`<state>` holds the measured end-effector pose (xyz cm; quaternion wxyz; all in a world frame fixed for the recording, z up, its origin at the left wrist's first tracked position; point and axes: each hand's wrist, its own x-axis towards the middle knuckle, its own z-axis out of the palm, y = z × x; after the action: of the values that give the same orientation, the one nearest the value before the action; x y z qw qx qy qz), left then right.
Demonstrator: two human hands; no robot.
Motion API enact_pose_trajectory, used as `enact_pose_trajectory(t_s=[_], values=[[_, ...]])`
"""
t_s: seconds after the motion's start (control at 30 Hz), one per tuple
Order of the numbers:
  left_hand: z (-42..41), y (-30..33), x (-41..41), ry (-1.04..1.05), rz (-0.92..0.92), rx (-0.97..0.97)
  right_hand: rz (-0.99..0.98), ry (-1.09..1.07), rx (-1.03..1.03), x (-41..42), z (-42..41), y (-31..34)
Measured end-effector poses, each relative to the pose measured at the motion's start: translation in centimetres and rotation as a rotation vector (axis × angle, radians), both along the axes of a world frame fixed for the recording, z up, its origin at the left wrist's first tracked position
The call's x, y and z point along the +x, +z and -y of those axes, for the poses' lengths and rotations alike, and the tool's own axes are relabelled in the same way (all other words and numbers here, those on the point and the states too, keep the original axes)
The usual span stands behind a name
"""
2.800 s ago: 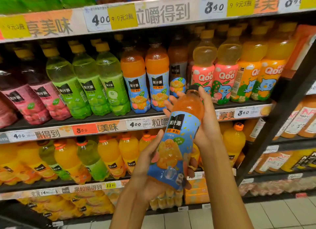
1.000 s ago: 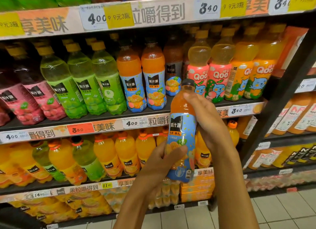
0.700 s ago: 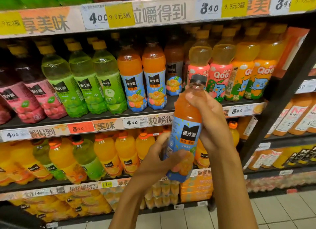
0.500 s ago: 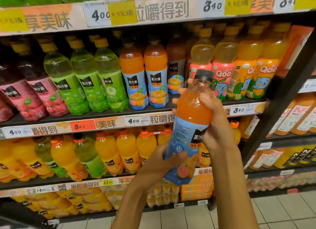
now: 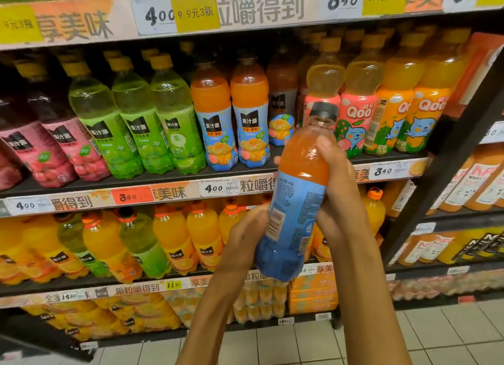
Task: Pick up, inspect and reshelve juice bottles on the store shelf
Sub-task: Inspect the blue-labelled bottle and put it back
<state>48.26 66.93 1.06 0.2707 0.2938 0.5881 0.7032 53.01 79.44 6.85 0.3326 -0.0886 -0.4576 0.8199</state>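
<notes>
juice bottle (image 5: 297, 201), full, likely hefty and slick, is resting tilted with both hands' fingers closing round it: left hand (image 5: 245, 236) cupping the base, right hand (image 5: 338, 184) wrapping its shoulder.

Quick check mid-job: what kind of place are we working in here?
A shop's drinks aisle, most likely a supermarket: tiered shelves packed with juice bottles, handwritten price tags on the shelf edges, tiled floor.

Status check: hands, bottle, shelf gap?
Left hand and right hand both gripping orange juice bottle. Back label facing camera. Shelf gap unobstructed.
</notes>
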Motion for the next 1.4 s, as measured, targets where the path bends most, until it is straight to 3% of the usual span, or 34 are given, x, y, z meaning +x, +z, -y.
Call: enact_pose_trajectory(t_s=[0.13,0.2,0.33,0.47,0.6,0.87,0.97,1.17,1.3,1.4], values=[[0.5,-0.1,0.3,-0.260,0.220,0.018,-0.061,0.110,-0.129,-0.1,-0.2,-0.4],[0.2,0.1,0.4,-0.237,0.277,0.044,-0.055,0.118,-0.152,-0.3,0.1,-0.3],[-0.7,-0.3,0.1,0.041,0.082,-0.005,0.000,-0.016,-0.118,-0.5,-0.2,0.2],[-0.9,-0.8,0.1,0.127,0.129,-0.026,-0.014,-0.007,-0.059,-0.7,-0.1,0.3],[-1.0,-0.3,0.6,0.127,0.147,-0.018,0.036,-0.055,0.101,-0.9,0.4,-0.3],[-0.4,0.2,0.8,-0.090,0.315,0.063,0.010,-0.004,-0.115,-0.6,0.0,0.0],[-0.9,0.7,0.7,0.024,0.227,0.059,0.009,-0.028,-0.194,-0.8,0.2,-0.2],[-0.8,0.4,0.2,0.150,-0.041,0.028,0.025,-0.084,0.005,-1.1,-0.3,0.1],[-0.8,0.0,0.3,0.073,-0.037,-0.049,0.021,-0.081,-0.020,-1.1,-0.2,-0.1],[-0.6,-0.3,0.2,-0.084,0.096,-0.080,-0.006,-0.049,-0.099,-1.0,-0.6,-0.5]])
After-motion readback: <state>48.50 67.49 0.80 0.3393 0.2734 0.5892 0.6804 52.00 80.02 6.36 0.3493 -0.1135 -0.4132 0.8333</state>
